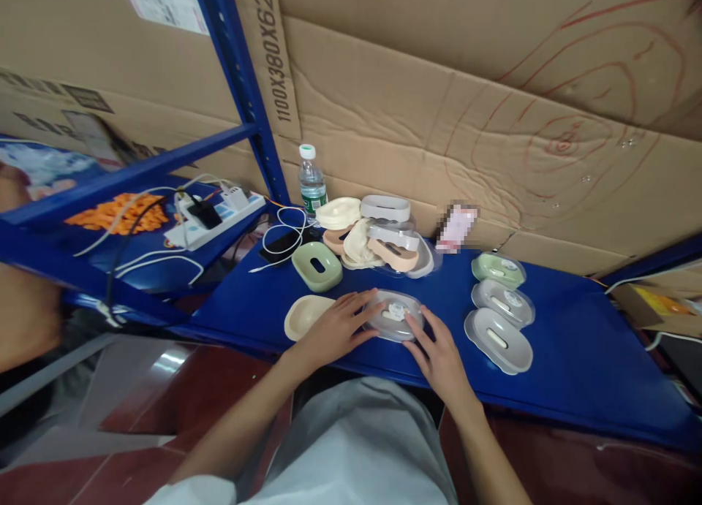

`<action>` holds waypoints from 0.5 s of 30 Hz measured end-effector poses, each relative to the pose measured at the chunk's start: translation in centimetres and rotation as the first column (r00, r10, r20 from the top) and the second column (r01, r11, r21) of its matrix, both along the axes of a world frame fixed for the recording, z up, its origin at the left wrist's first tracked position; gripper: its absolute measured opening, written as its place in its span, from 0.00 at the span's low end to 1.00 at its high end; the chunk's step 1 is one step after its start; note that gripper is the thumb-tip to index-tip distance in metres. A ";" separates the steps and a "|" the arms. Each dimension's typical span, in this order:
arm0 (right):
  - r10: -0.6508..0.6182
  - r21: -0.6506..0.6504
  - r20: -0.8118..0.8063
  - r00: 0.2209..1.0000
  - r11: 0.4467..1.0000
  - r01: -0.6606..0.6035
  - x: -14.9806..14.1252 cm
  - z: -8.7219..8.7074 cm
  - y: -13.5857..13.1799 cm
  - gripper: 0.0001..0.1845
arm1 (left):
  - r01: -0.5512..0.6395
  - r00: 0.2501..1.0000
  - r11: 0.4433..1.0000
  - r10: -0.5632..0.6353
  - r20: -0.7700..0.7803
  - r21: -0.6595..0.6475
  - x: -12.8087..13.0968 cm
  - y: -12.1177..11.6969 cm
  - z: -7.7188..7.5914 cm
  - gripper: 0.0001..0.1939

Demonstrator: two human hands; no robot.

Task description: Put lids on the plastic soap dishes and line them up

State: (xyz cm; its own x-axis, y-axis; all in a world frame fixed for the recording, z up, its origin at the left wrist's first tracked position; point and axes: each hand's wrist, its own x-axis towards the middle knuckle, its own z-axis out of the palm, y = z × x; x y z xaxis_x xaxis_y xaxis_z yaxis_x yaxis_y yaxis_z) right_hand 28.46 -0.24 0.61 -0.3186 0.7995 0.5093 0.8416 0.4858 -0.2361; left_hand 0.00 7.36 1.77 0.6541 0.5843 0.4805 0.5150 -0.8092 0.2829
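Observation:
A grey oval soap dish (390, 328) under a clear cover, with a white label on top, lies at the front edge of the blue shelf. My left hand (345, 326) grips its left side, thumb low and fingers over the rim. My right hand (436, 348) holds the right side, one fingertip by the label. Left of it, partly behind my left hand, sits a cream dish (303, 316). A green dish (316, 267) with a slot in its base rests behind that one.
A pile of cream, tan and grey dish parts (362, 242) lies at the back, beside a water bottle (312, 180) and a white cable (285, 231). A column of dishes (502, 304) stands to the right. A blue post (235, 74) and power strip (216, 220) are left. Cardboard (384, 103) walls the back.

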 end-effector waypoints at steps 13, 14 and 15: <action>-0.024 0.064 0.044 0.999 0.998 0.021 -0.1 -0.1 -0.2 0.37 | -0.095 0.989 0.991 0.104 -0.103 0.093 -0.2 -0.8 0.3 0.25; -0.025 0.065 0.043 0.999 0.998 0.022 -0.1 -0.1 -0.2 0.37 | -0.096 0.989 0.991 0.106 -0.103 0.093 -0.3 -0.8 0.3 0.25; -0.023 0.064 0.042 0.999 0.998 0.021 0.0 0.0 -0.3 0.38 | -0.095 0.989 0.991 0.104 -0.102 0.090 -0.2 -0.9 0.3 0.25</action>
